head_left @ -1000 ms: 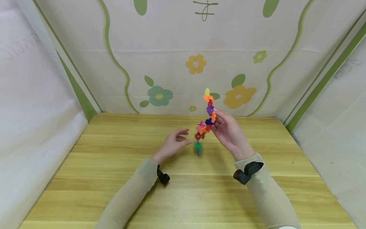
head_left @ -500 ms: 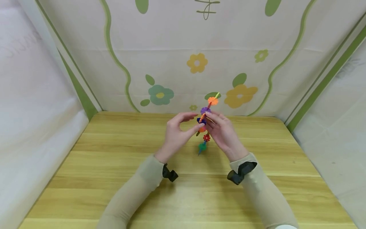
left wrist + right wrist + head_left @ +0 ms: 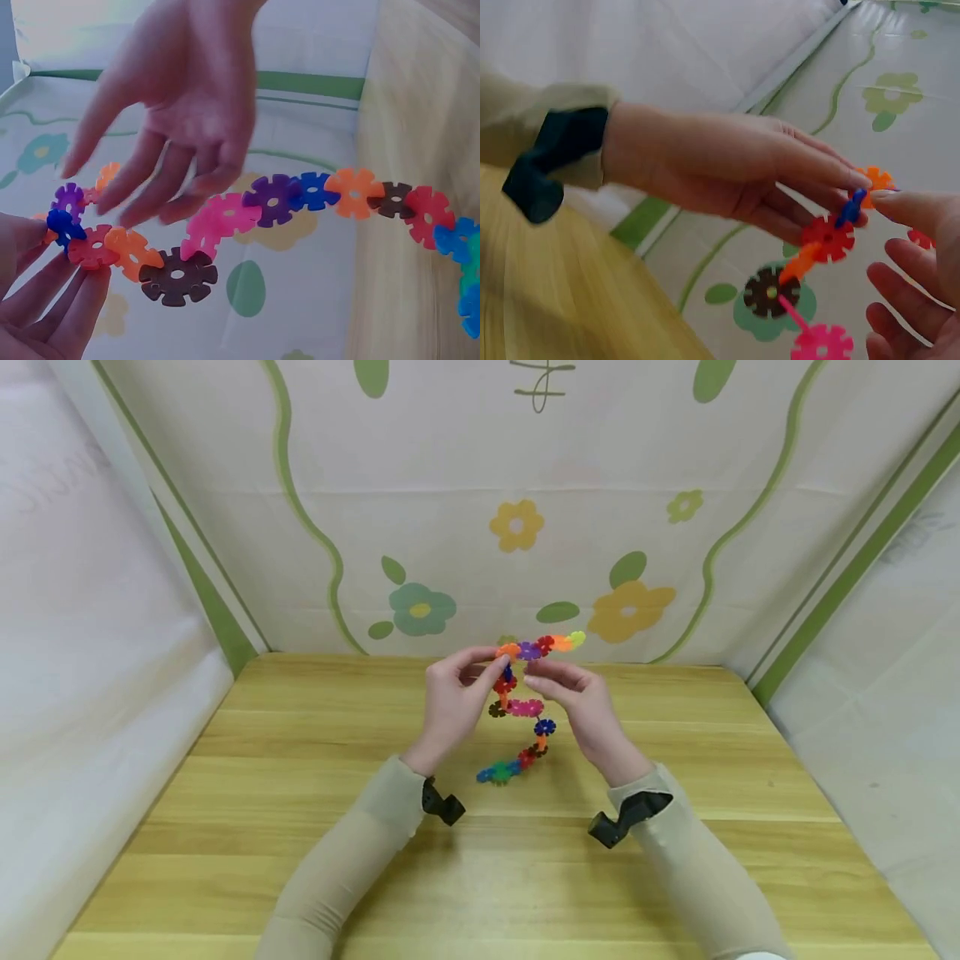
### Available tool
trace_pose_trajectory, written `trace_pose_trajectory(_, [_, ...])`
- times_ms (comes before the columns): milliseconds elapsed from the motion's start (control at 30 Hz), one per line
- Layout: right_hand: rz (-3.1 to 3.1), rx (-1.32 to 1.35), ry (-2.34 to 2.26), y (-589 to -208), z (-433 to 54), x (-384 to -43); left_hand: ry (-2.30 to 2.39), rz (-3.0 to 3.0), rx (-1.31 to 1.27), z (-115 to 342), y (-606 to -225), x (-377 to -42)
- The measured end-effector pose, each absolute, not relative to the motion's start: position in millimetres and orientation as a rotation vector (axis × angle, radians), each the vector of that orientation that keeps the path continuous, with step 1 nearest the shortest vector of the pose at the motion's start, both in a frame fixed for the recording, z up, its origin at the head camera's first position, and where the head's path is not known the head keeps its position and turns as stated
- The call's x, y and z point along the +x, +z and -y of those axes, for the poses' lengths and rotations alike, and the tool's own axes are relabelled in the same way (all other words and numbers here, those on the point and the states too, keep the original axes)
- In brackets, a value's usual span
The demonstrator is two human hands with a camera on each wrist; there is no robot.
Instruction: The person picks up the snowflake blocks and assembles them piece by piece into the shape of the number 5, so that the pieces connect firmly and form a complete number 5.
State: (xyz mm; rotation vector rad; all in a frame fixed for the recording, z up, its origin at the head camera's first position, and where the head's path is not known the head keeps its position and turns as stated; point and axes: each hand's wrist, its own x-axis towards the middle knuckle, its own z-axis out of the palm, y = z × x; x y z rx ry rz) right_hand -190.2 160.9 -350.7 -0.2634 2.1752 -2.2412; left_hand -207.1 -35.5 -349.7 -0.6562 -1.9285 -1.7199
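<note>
A twisting chain of interlocked plastic snowflake discs point(image 3: 527, 707) hangs over the table in the head view, in orange, purple, red, blue, pink, brown, green and yellow. My left hand point(image 3: 456, 703) pinches it near its upper end, thumb on an orange disc point(image 3: 875, 180) beside a blue one point(image 3: 66, 225). The yellow disc point(image 3: 576, 639) tips the upper end, pointing right; blue and green discs point(image 3: 501, 772) form the low end. My right hand point(image 3: 594, 717) is beside the upper stretch, its fingers loosely extended and apart from the chain in the left wrist view, with nothing in them.
A light wooden table point(image 3: 480, 877) lies under both hands. Behind it rises a white cloth wall point(image 3: 450, 460) printed with flowers and leaves, and white cloth panels point(image 3: 90, 652) close in the sides. Black cameras point(image 3: 630, 818) are strapped to both wrists.
My left hand has come in from the left and now pinches the chain; my right hand has let it go. The chain has turned, its upper end swinging to point right and its low end left.
</note>
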Motion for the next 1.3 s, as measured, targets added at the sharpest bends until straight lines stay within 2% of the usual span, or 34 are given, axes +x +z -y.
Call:
trace_pose_trajectory(233, [-2.413, -0.265, -1.695, -396, -193, -197, -1.868, 1.979, -0.646, 49, -348, -216])
trace_pose_trajectory(433, [-2.309, -0.263, -1.628, -427, -201, -201, -2.056, 2.024, -0.549, 52, -355, -233])
trace_pose_trajectory(900, [-2.16, -0.043, -1.696, -455, -206, -201, -2.457, 2.234, -0.187, 57, -418, -279])
trace_pose_trajectory(1300, [-2.22, -0.018, -1.63, -455, -205, -197, -2.34, 2.472, -0.12, 60, -446, -287])
